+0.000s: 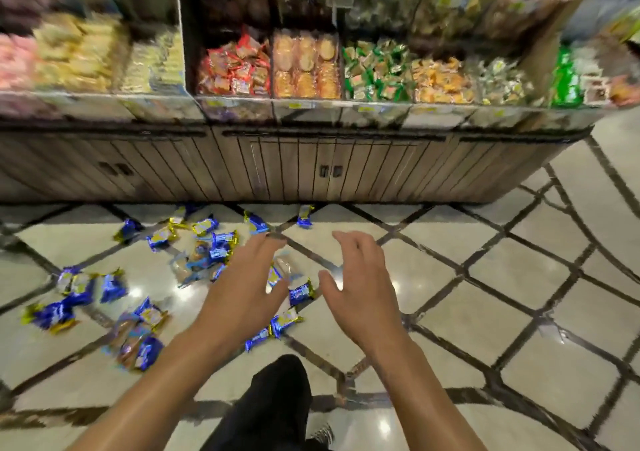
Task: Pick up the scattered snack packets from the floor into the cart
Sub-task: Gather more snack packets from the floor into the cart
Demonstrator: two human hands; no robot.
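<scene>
tiled floor point(450, 277), scattered blue-and-gold snack packets point(221, 248)

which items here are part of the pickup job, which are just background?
Job:
- blue and gold foil snack packets scattered on the tiled floor
- left hand and right hand, both open above them, holding nothing

Background:
- wooden display counter
- shelf bins of red and green wrapped snacks

No cart in view.

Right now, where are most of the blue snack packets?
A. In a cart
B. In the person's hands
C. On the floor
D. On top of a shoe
C: the blue snack packets lie scattered on the tiled floor, while the left hand and right hand hold nothing.
</scene>
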